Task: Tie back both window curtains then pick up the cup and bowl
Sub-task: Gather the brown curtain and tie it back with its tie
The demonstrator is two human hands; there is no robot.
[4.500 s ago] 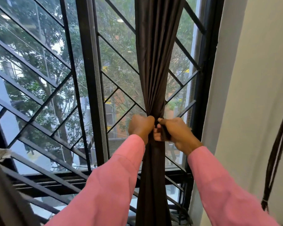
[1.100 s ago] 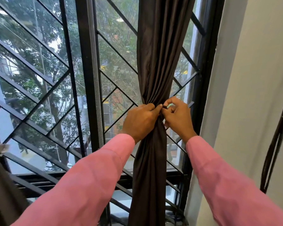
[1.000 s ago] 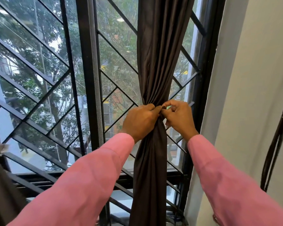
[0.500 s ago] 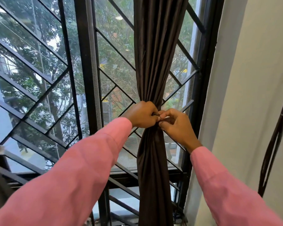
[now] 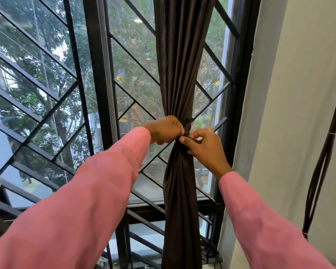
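head view: dark curtain (image 5: 179, 74) hangs gathered at the window's right; left hand (image 5: 166, 131) fisted on its waist, right hand (image 5: 204, 147) pinching the tie. soft, slippery cloth; best gripped at the cinch.

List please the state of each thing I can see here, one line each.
Dark brown fabric curtain: gathered into one bunch, cinched at its middle.
Left hand: closed on the curtain at the cinch.
Right hand: fingers pinching at the cinch.
Black metal window grille: shut behind the curtain.
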